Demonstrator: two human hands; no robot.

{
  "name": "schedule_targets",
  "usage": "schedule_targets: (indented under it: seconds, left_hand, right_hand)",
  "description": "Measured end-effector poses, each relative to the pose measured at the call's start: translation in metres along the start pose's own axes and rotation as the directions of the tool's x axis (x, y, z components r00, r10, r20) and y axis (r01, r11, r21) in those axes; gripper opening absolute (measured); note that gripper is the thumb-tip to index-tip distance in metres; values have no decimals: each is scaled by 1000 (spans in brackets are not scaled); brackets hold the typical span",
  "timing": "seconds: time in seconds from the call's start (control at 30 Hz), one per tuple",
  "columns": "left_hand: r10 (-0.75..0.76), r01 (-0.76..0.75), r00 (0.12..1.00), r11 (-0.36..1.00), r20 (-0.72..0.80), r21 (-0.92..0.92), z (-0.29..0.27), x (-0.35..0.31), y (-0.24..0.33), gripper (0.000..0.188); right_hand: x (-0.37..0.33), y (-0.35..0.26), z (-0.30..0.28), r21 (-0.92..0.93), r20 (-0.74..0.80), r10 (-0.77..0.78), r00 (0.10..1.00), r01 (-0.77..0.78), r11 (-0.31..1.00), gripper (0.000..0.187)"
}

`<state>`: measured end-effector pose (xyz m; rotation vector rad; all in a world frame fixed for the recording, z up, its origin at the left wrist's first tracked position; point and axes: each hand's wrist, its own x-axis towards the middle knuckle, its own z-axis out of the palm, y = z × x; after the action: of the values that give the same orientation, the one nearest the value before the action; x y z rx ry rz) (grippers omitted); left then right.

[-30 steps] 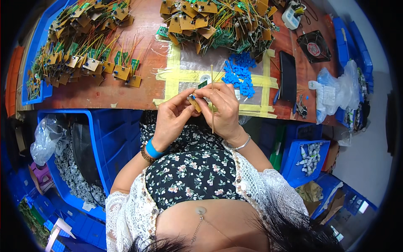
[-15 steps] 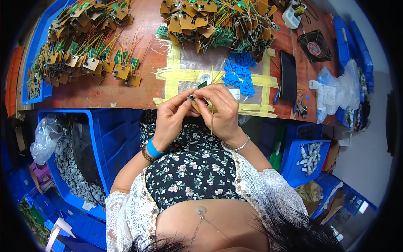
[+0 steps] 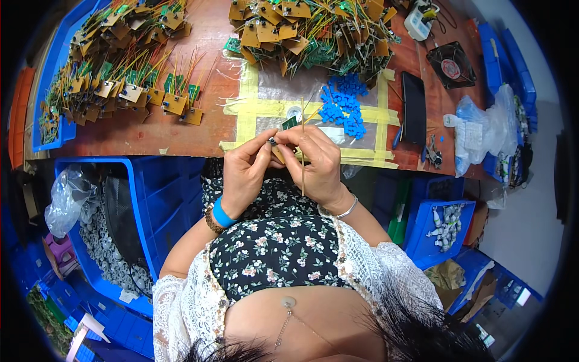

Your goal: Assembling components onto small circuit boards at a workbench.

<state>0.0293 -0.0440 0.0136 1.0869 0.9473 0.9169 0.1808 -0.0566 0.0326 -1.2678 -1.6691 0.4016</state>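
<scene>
Close together at the table's near edge, my left hand (image 3: 242, 176) and my right hand (image 3: 322, 166) pinch a small brown circuit board (image 3: 278, 155) between thumbs and fingertips. A dark component sits at its upper end, partly covered by my fingers. Just beyond the fingertips shows a small green circuit board (image 3: 290, 123); whether it is wired to the brown one is hidden. A thin wooden stick (image 3: 303, 178) runs upright through my right hand. Past that hand lies a pile of small blue plastic parts (image 3: 341, 108) on a taped plastic sheet (image 3: 247, 120).
Wired circuit boards heap up at the far middle (image 3: 325, 36) and at the left, partly in a blue tray (image 3: 45, 114). On the right are a black phone (image 3: 413, 108), a fan (image 3: 451, 65) and plastic bags (image 3: 485, 130). A blue bin (image 3: 140, 211) stands below the table.
The brown board has tilted a little between my fingertips, and the green board has shifted slightly. The stick has moved slightly left and down. Both hands keep their pinch.
</scene>
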Motion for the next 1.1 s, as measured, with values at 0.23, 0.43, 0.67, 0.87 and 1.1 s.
schedule_targets:
  seconds: [0.23,0.43,0.67,0.87,1.1]
  left_hand:
    - [-45,46,999,988,9,-148,-3,1,6,28]
    - [131,-84,930,985,-342,149,-40,14,31,26]
    - [570,-77,734,610,-370,789,-129,45,29,21]
    - [756,-46,652,105,-50,993,-92,42,72,27]
    - [578,-488,622,814,527,-316,80,-7,172,9]
  right_hand:
    - [1,0,-1,-8,-8,-17,1000,17,1000,22]
    - [16,-5,-11,61,-59,91,994,-88,994,20]
    - [5,-1,-7,121,-68,104,992,-96,988,17]
    - [0,7,-10,122,-91,158,983,-146,982,13]
    - [7,4,-15,91,-194,152,969,-136,987,14]
